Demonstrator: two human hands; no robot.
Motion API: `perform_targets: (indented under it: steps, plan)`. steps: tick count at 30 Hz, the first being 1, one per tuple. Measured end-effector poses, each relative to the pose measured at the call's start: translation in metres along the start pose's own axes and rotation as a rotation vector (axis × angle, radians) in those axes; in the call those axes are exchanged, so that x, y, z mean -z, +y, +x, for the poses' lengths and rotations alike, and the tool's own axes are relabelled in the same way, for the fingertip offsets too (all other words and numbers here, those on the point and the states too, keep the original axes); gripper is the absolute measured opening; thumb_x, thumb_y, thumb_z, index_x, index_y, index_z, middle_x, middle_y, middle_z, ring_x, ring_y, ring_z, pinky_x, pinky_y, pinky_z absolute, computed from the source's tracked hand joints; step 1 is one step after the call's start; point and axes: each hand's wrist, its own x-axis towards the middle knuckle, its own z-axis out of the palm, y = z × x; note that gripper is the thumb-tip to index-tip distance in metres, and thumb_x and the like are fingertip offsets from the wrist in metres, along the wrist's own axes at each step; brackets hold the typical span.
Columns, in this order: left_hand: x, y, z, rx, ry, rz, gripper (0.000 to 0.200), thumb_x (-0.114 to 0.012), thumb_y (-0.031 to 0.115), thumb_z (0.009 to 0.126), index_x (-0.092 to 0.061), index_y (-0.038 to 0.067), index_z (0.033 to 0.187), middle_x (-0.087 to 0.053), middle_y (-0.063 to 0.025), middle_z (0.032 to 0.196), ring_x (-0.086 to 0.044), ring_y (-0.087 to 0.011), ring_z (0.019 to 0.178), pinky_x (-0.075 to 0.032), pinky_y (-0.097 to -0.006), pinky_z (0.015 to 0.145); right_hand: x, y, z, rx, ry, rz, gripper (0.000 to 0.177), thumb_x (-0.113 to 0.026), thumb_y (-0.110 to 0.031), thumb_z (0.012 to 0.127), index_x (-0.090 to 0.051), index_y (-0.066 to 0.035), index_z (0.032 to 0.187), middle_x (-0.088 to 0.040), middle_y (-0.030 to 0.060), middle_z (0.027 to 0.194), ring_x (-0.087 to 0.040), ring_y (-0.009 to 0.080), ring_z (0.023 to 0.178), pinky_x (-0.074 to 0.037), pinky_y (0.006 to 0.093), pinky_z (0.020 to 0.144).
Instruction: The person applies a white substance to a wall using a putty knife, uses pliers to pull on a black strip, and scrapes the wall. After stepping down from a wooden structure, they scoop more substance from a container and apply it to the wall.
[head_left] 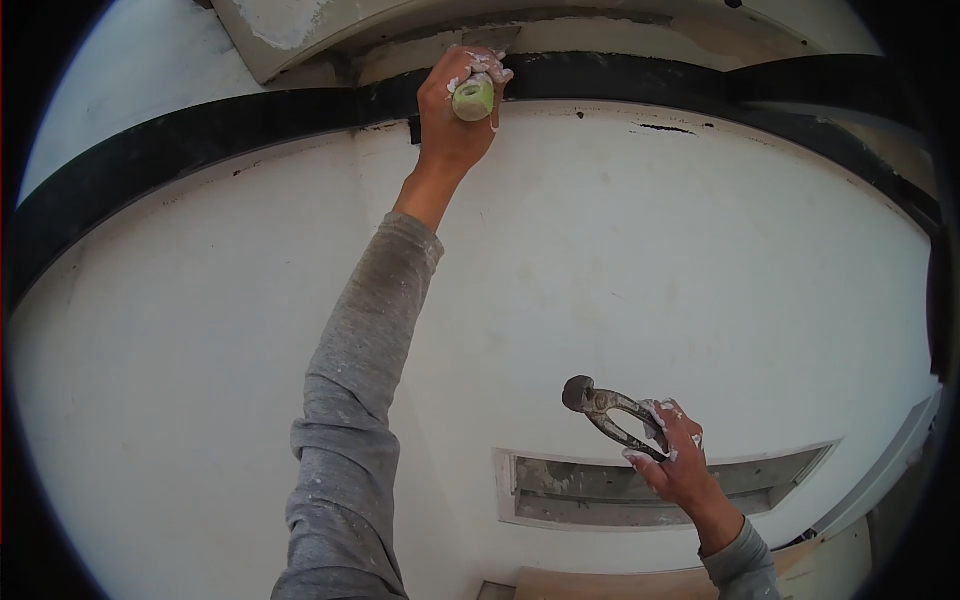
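Note:
High up at the top centre, my left hand is wrapped round the light green handle of a putty knife. Its flat grey blade points away, against the band above the dark strip. White paste is smeared on the fingers. Lower right, my right hand grips the handles of worn metal pincers, whose dark head points up and left. White paste also marks this hand. The pincers are in front of the white surface, above a rectangular recess.
The dark strip curves across the whole upper view. Above it are a beige panel edge and a rough, recessed band. A rectangular recess is at the lower right, with a tan board below it.

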Motion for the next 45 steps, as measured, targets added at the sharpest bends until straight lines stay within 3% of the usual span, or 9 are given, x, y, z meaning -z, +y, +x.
perform_targets:
  steps: [2,17,21,30,33,38,40,42,45]
  plan:
    - [0.003,-0.003,0.001,0.042,0.049,-0.043,0.02,-0.069,-0.013,0.075,-0.061,0.001,0.087,-0.063,-0.0085,0.093,-0.065,-0.0216,0.085,-0.053,-0.0305,0.073,0.002,-0.005,0.011,0.089,0.03,-0.093,0.065,-0.082,-0.024,0.072,-0.053,0.01,0.12,-0.065,0.0237,0.106,-0.063,0.039,0.094,-0.044,0.0522,0.099]
    - [0.009,-0.026,0.005,-0.01,-0.048,-0.161,0.017,-0.066,-0.011,0.083,-0.057,0.002,0.088,-0.061,-0.0051,0.093,-0.063,-0.0166,0.091,-0.051,-0.0274,0.085,0.015,-0.031,0.083,0.312,0.118,-0.353,0.065,-0.082,-0.037,0.071,-0.059,-0.003,0.121,-0.064,0.019,0.1,-0.065,0.0323,0.081,-0.052,0.0389,0.066]
    - [0.008,-0.024,0.001,-0.043,-0.028,-0.179,0.019,-0.068,-0.011,0.077,-0.057,0.002,0.085,-0.062,-0.0082,0.086,-0.066,-0.0227,0.087,-0.054,-0.0321,0.074,0.028,-0.039,0.148,0.515,0.27,-0.65,0.064,-0.081,-0.04,0.072,-0.06,-0.007,0.123,-0.064,0.0207,0.1,-0.068,0.0287,0.072,-0.052,0.0304,0.054]
    - [0.002,-0.04,-0.004,-0.161,0.006,-0.071,0.018,-0.071,-0.006,0.076,-0.059,0.002,0.088,-0.065,-0.0106,0.089,-0.066,-0.0252,0.083,-0.053,-0.032,0.074,0.028,-0.028,0.265,0.623,0.517,-0.783,0.057,-0.073,-0.042,0.081,-0.056,-0.021,0.131,-0.068,0.0137,0.097,-0.067,0.0191,0.064,-0.052,0.0257,0.05]
    - [0.005,-0.04,0.0,-0.141,0.013,-0.093,0.015,-0.071,-0.002,0.08,-0.059,0.003,0.087,-0.064,-0.0088,0.088,-0.065,-0.0213,0.083,-0.052,-0.0304,0.076,0.029,-0.024,0.278,0.909,0.598,-0.725,0.061,-0.072,-0.046,0.08,-0.054,-0.024,0.134,-0.067,0.0109,0.102,-0.069,0.018,0.072,-0.053,0.026,0.049]
    - [0.006,-0.036,-0.002,-0.158,-0.01,-0.097,0.013,-0.069,0.0,0.085,-0.057,0.004,0.087,-0.062,-0.0061,0.086,-0.062,-0.0158,0.08,-0.051,-0.0282,0.078,0.024,-0.014,0.303,0.747,0.607,-0.937,0.065,-0.078,-0.047,0.074,-0.06,-0.016,0.129,-0.071,0.0108,0.096,-0.071,0.0169,0.078,-0.053,0.0238,0.054]
    - [0.008,-0.034,0.0,-0.132,-0.012,-0.112,0.014,-0.069,-0.001,0.085,-0.056,0.003,0.086,-0.062,-0.0061,0.086,-0.062,-0.0159,0.08,-0.051,-0.0289,0.079,0.019,-0.019,0.297,0.785,0.647,-0.827,0.066,-0.073,-0.048,0.078,-0.051,-0.03,0.137,-0.066,0.009,0.102,-0.069,0.0159,0.072,-0.053,0.0255,0.049]
    - [0.006,-0.037,-0.001,-0.099,-0.026,-0.132,0.014,-0.069,-0.003,0.085,-0.056,0.003,0.086,-0.062,-0.0061,0.086,-0.062,-0.016,0.081,-0.052,-0.0296,0.08,0.021,-0.025,0.286,0.85,0.7,-0.807,0.063,-0.073,-0.05,0.077,-0.055,-0.031,0.133,-0.067,0.0096,0.099,-0.068,0.0151,0.071,-0.052,0.0243,0.049]
    - [0.005,-0.042,-0.004,-0.147,-0.024,-0.168,0.028,-0.068,-0.013,0.069,-0.057,0.003,0.089,-0.063,-0.0091,0.09,-0.067,-0.0242,0.089,-0.053,-0.0314,0.075,0.025,-0.033,0.275,1.001,0.617,-0.603,0.056,-0.075,-0.052,0.073,-0.063,-0.03,0.124,-0.067,0.0102,0.09,-0.067,0.0178,0.067,-0.05,0.0222,0.05]
